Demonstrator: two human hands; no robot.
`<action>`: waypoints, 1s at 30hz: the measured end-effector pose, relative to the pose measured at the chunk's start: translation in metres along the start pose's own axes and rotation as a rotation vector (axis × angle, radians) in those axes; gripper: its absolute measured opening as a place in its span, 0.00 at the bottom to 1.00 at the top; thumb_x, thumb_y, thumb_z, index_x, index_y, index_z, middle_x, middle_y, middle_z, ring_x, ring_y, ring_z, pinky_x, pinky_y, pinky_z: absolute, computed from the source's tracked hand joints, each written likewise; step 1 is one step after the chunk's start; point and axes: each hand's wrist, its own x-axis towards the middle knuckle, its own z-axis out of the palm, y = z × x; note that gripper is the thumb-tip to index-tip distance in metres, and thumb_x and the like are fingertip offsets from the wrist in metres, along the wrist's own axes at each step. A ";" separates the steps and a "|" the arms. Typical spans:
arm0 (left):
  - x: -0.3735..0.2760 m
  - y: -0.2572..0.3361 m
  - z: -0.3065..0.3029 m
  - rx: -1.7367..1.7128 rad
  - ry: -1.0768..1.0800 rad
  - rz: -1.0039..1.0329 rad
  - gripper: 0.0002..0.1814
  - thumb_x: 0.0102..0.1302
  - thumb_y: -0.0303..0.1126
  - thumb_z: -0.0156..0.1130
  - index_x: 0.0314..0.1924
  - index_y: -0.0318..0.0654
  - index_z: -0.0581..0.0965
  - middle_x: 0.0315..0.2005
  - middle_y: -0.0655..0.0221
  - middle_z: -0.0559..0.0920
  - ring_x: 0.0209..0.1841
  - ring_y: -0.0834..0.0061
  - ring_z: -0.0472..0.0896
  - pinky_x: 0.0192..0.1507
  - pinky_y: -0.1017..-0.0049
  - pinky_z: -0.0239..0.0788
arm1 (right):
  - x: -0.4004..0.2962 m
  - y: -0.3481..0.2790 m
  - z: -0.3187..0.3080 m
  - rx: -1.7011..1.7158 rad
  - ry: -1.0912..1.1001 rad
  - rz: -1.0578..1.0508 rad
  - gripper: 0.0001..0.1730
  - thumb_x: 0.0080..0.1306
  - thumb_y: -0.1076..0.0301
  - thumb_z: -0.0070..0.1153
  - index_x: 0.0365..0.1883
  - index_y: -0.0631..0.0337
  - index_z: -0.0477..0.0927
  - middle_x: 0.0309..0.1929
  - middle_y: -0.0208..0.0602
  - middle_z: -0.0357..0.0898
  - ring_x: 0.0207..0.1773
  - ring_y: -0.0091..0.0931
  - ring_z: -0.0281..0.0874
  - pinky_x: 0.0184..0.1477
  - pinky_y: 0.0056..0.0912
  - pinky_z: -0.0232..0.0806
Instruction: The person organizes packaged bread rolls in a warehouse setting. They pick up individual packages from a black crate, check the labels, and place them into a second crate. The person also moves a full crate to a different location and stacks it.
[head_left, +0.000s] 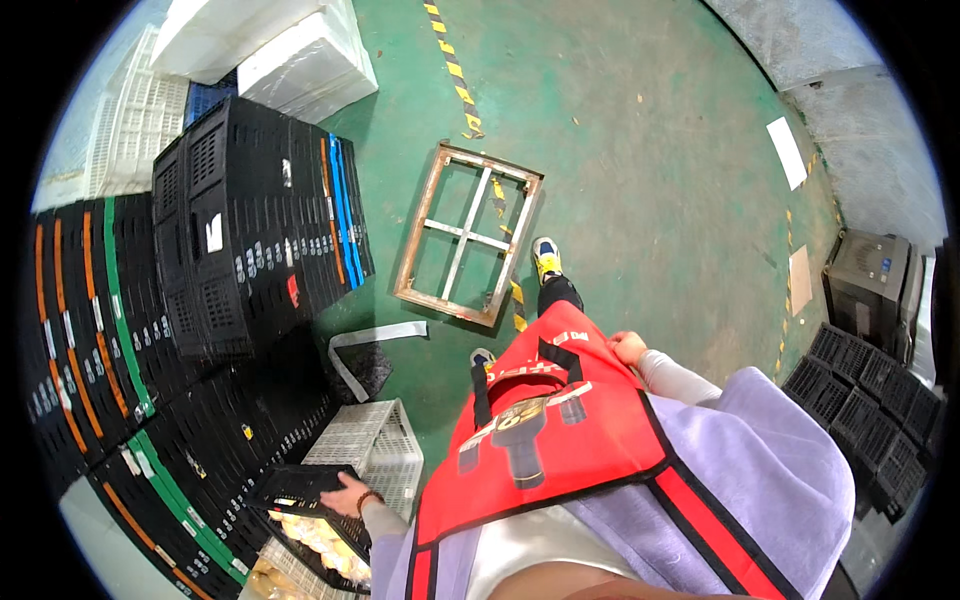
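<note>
My left hand (346, 495) lies against the upper edge of a black plastic crate (289, 480); whether its fingers grip that edge is unclear. Pale yellowish, rounded items in clear plastic (319, 538) fill the crate. A white lattice crate (390, 442) stands just beyond it. More yellowish items (270, 581) show below the black crate, inside another white crate. Beside my red apron (487, 450), my right hand (628, 348) hangs with curled fingers close to or touching its edge. What those fingers hold, if anything, is hidden.
Tall stacks of black crates (262, 187) rise at my left, with white foam boxes (307, 64) behind. A rusty metal frame (466, 234) lies on the green floor (637, 187) by my feet. Right of me are black crates (862, 405) and a dark appliance-like box (866, 274).
</note>
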 end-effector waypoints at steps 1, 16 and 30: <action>-0.006 0.035 -0.012 -0.055 -0.061 0.067 0.42 0.57 0.51 0.63 0.61 0.24 0.63 0.59 0.44 0.67 0.61 0.48 0.66 0.62 0.57 0.58 | 0.002 -0.007 -0.027 0.029 -0.017 0.008 0.19 0.60 0.58 0.55 0.42 0.63 0.82 0.39 0.44 0.83 0.42 0.31 0.81 0.47 0.34 0.71; -0.033 0.369 -0.113 -0.602 -0.414 0.321 0.36 0.55 0.38 0.67 0.60 0.28 0.66 0.60 0.46 0.66 0.64 0.51 0.62 0.66 0.61 0.51 | 0.095 -0.018 -0.285 0.220 0.074 -0.045 0.13 0.61 0.65 0.55 0.33 0.67 0.82 0.25 0.35 0.80 0.29 0.23 0.77 0.35 0.28 0.71; -0.296 0.425 -0.098 -0.485 -1.078 -0.731 0.34 0.59 0.44 0.65 0.58 0.28 0.67 0.54 0.51 0.75 0.56 0.58 0.73 0.58 0.64 0.63 | 0.292 -0.262 -0.532 -0.210 0.019 -0.491 0.15 0.61 0.63 0.53 0.37 0.69 0.81 0.27 0.34 0.80 0.30 0.23 0.76 0.36 0.27 0.69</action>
